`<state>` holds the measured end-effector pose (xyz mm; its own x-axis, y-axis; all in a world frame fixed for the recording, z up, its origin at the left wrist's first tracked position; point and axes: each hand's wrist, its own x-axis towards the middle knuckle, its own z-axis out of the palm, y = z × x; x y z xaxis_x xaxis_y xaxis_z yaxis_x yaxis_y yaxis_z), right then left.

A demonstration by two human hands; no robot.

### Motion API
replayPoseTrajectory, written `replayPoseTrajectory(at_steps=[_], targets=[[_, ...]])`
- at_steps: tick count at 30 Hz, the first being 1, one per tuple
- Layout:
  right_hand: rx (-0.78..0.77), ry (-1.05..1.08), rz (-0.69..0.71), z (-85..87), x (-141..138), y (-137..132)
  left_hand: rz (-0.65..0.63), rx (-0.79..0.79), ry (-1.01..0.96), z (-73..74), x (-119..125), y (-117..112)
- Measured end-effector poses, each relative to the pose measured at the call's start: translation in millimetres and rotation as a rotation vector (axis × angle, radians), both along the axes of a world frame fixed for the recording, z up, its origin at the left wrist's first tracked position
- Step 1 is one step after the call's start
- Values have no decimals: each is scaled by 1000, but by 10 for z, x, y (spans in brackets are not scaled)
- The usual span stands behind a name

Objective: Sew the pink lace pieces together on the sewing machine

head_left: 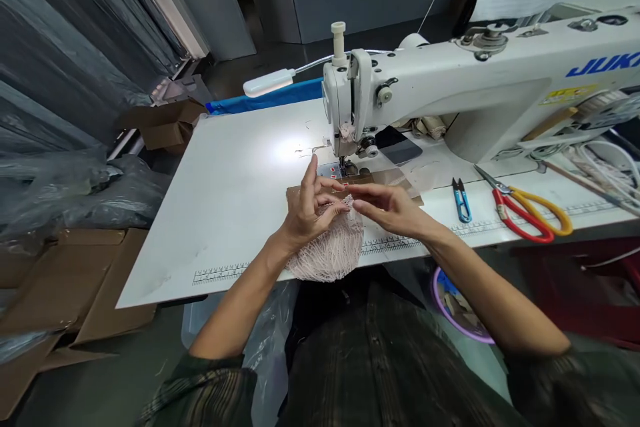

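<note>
A piece of pale pink textured fabric (327, 250) hangs over the front edge of the sewing table, below the sewing machine's needle area (343, 163). My left hand (313, 203) pinches its top edge between thumb and fingers, with the index finger raised. From the other side, my right hand (387, 207) has its thumb and fingertips closed on the same edge, close to the left fingertips. Brown material (295, 196) lies flat on the machine bed behind my hands. The fabric's upper edge is partly hidden by my fingers.
Right of my hands lie blue thread snips (462, 201) and red-and-yellow-handled scissors (530, 213). The white sewing machine (425, 80) stands behind, with a lamp (269, 83) at its left. A printed ruler (220, 273) runs along the table's front edge. Cardboard boxes (95, 280) stand at left.
</note>
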<state>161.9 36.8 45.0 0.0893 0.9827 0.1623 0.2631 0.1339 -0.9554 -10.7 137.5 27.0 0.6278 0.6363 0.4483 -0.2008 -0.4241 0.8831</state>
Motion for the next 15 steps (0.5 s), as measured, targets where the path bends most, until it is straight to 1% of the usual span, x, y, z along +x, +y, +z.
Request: replayPoseTrajectory(at_steps=[1,3,5,8,11,15], targets=[[11,40,35,-38,-37,72,-8,-6,-2,3,-2,0],[34,80,37,-79,-68,149,-22,-24,4,11,-6,6],[51,102,-7,-87,-67,166,-35,-26,20,21,-12,22],[63,115,-78,-88,-48,153,-52,24,99,37,-27,66],[78,116,-133,-112,-45,143,-19,54,157,38,-41,104],[142,96,-168,-150,-66,135,8,-50,130,19,-44,112]])
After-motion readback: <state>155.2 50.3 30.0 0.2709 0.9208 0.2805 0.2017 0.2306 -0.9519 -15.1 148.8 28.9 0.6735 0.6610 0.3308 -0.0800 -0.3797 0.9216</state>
